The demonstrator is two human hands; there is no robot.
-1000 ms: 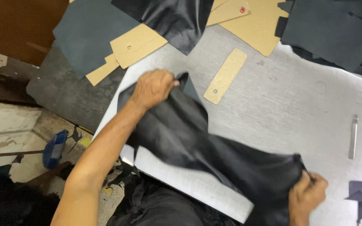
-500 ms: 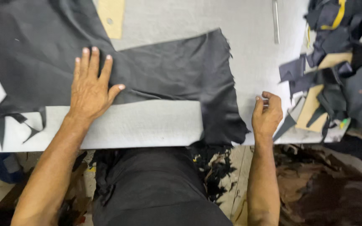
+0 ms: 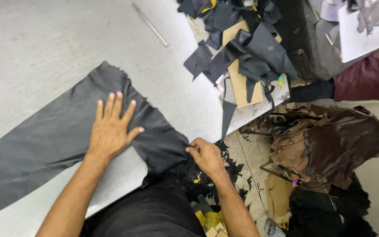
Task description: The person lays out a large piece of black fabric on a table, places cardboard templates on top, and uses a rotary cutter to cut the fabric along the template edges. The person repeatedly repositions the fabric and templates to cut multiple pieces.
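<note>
A: So the black leather sheet [image 3: 58,131] now lies spread along the table's [image 3: 44,44] near edge?

B: Yep. Left hand [image 3: 110,129] moved down it, pressing flat, fingers splayed; right hand [image 3: 205,156] pinches its corner at the edge.

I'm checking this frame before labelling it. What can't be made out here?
- Head view: the black sheet runs off the left edge; its full shape is cut off.
- Right hand: its fingertips curl over the sheet's edge, so the grip is unclear.
- Left hand covers the sheet beneath it.
- Scrap pile: overlapping pieces, uncountable.
</note>
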